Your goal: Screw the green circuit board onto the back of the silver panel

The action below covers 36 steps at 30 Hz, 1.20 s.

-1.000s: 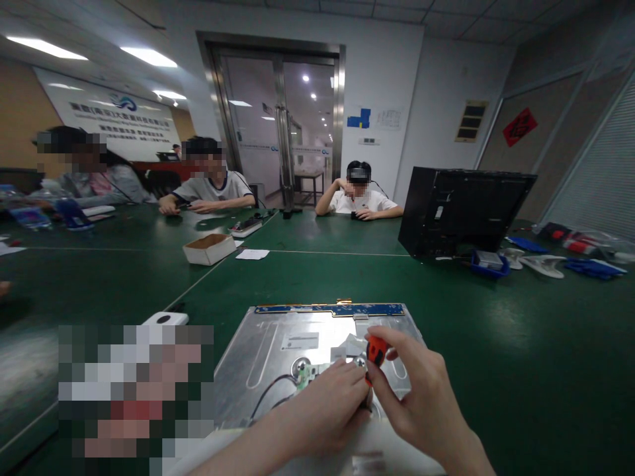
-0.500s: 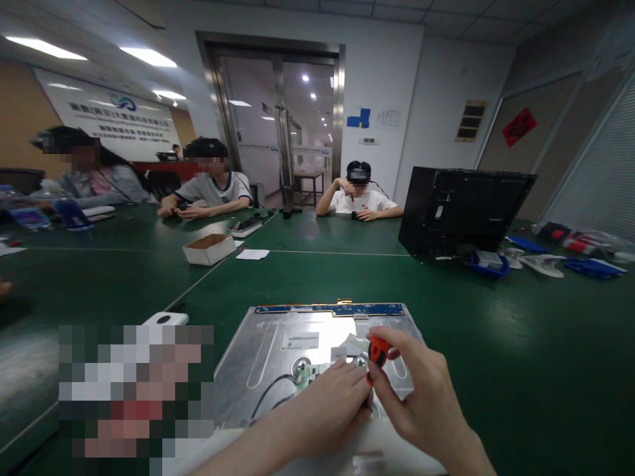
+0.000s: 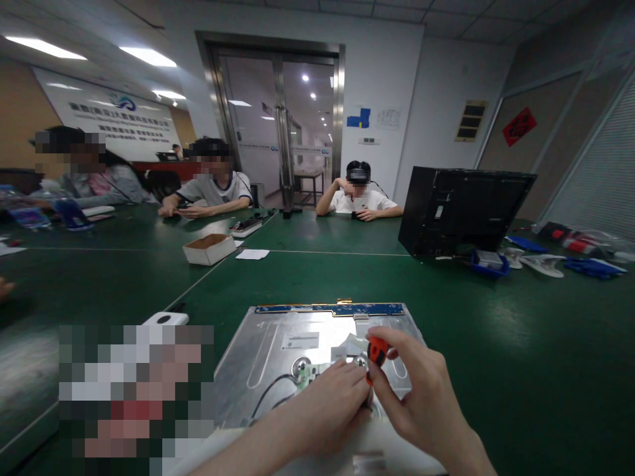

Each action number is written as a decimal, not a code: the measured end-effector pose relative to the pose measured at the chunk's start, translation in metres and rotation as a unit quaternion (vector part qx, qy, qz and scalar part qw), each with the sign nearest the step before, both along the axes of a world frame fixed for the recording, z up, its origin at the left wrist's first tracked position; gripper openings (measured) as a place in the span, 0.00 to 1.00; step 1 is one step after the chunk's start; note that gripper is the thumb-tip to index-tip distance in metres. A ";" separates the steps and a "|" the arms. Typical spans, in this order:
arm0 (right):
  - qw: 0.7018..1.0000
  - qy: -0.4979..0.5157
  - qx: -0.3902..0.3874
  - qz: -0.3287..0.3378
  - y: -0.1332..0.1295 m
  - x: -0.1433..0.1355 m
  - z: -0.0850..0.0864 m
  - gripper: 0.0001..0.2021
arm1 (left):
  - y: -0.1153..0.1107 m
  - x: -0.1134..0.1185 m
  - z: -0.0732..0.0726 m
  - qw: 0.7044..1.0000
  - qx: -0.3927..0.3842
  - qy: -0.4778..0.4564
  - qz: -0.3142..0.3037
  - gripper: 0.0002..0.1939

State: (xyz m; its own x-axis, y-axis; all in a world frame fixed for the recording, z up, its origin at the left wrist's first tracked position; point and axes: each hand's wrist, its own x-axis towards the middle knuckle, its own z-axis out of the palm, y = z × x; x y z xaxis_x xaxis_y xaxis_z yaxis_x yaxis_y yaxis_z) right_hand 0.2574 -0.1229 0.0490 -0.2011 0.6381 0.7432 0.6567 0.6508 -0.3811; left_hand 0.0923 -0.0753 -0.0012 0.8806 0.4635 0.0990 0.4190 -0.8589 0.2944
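My right hand point(image 3: 421, 383) pinches the red and black handle of a screwdriver point(image 3: 378, 351) between thumb and fingers. The tool stands tilted over a flat metal display panel point(image 3: 278, 350), its tip hidden behind my hands. Beside its lower end, my left hand point(image 3: 335, 396) is closed low over the panel, the thumb side and whatever the fingers hold out of sight. Partly under the left hand lies a small green circuit board point(image 3: 308, 375), with dark wires point(image 3: 270, 391) running from it. A blue circuit strip point(image 3: 327, 309) lines the panel's far edge.
A black monitor housing point(image 3: 461, 211) stands at the right, near a blue tray point(image 3: 490, 263). An open cardboard box point(image 3: 209, 250) and a paper slip point(image 3: 253, 254) lie further off. Several people sit around the green table point(image 3: 520, 370). A white object point(image 3: 169, 319) lies at the left.
The screwdriver handle appears slightly turned in my right hand's fingers. My left hand has stayed in place.
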 end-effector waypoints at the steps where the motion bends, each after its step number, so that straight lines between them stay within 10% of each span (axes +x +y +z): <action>1: 1.000 0.000 0.003 -0.002 0.000 0.000 0.000 0.17 | 0.000 0.000 0.001 1.000 -0.001 0.001 -0.001 0.06; 36: 0.999 0.000 -0.029 0.031 -0.001 0.001 0.000 0.18 | 0.000 -0.001 0.001 1.000 0.005 -0.013 -0.006 0.06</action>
State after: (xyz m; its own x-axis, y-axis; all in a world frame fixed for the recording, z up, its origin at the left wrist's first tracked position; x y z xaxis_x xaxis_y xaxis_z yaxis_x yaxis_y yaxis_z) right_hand 0.2581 -0.1234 0.0487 -0.2419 0.6662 0.7055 0.6163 0.6671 -0.4186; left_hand 0.0909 -0.0756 -0.0004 0.8829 0.4520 0.1270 0.4011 -0.8668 0.2961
